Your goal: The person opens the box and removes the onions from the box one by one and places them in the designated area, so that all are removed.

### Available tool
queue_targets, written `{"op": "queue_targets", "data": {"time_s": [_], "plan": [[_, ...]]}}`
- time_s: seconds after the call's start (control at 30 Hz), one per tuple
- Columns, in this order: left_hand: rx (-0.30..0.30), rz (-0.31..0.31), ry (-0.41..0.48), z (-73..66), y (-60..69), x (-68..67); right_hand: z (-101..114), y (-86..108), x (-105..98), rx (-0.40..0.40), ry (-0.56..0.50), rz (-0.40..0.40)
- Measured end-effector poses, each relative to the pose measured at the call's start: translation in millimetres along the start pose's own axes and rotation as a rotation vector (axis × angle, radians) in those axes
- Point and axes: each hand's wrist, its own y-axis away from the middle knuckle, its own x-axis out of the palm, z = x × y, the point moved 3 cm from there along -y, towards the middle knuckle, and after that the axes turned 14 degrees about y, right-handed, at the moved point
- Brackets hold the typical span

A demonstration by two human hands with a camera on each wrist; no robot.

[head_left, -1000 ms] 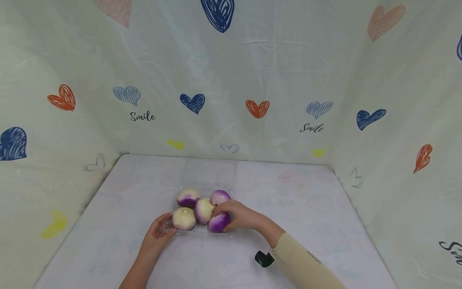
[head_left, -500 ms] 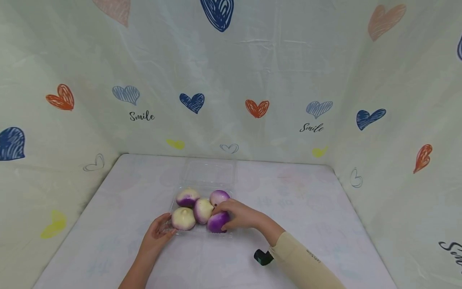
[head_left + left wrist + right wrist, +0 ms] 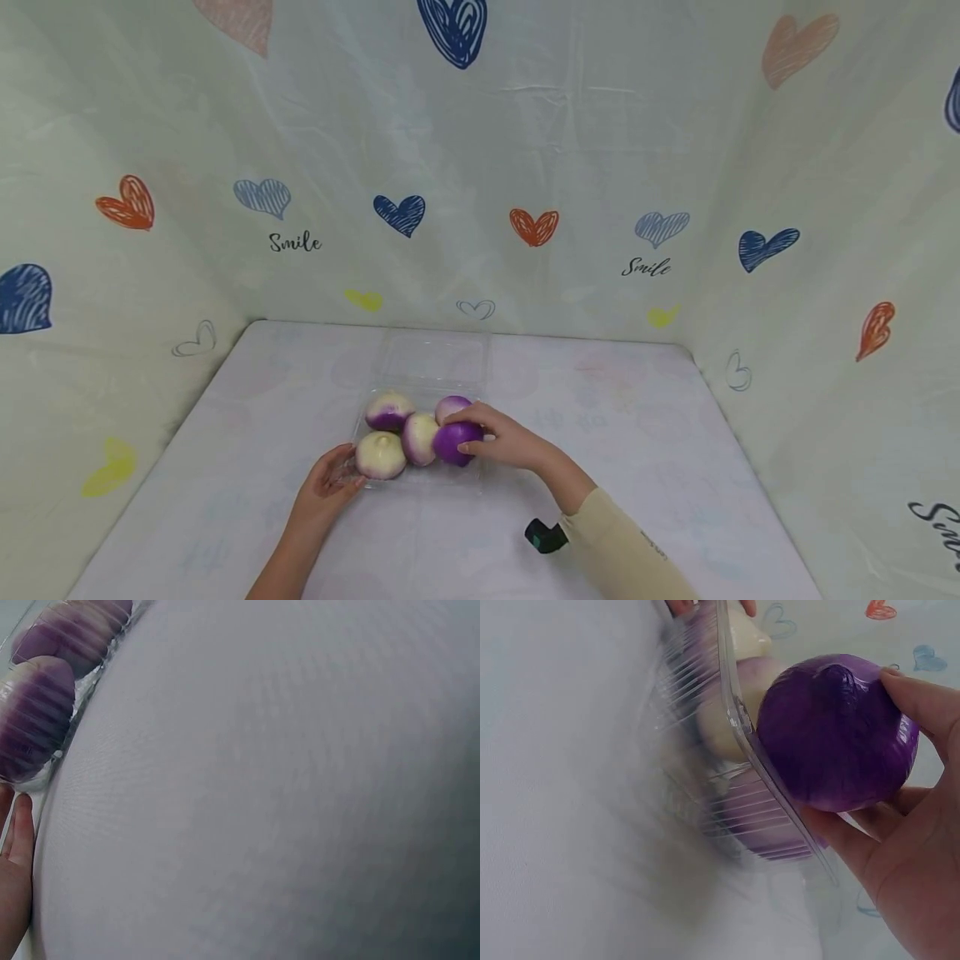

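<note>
A purple turnip is held in my right hand, thumb on one side and fingers on the other. In the right wrist view this turnip is raised level with the rim of a clear plastic container. Several more white-and-purple turnips sit inside, among them a pale turnip at front left and a half-purple turnip behind it. My left hand grips the container's left end, thumb at the front corner. Only part of the left hand shows in the left wrist view.
The container's clear lid lies open toward the back. A small black object is by the right sleeve. Around the white table hangs a cloth printed with hearts.
My right hand has lifted the purple turnip up from the container's front right corner, tilting it. The left hand has stayed in place.
</note>
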Motion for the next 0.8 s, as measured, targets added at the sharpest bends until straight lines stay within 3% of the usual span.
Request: {"op": "queue_targets", "data": {"time_s": [0.13,0.4,0.57,0.8], "plan": [[0.004,0.004,-0.004,0.0,0.0,0.2,-1.6,3.2,-2.6,0.050,-0.100,-0.052],[0.015,0.007,0.007,0.7,-0.9,0.3,6.4,13.4,-16.2,0.066,-0.095,-0.145],[0.003,-0.002,-0.007,-0.2,-0.8,0.8,17.2,22.6,-29.1,0.119,-0.124,-0.187],[-0.018,-0.013,-0.023,0.0,-0.2,0.4,4.4,28.8,-30.4,0.185,-0.231,-0.270]]}}
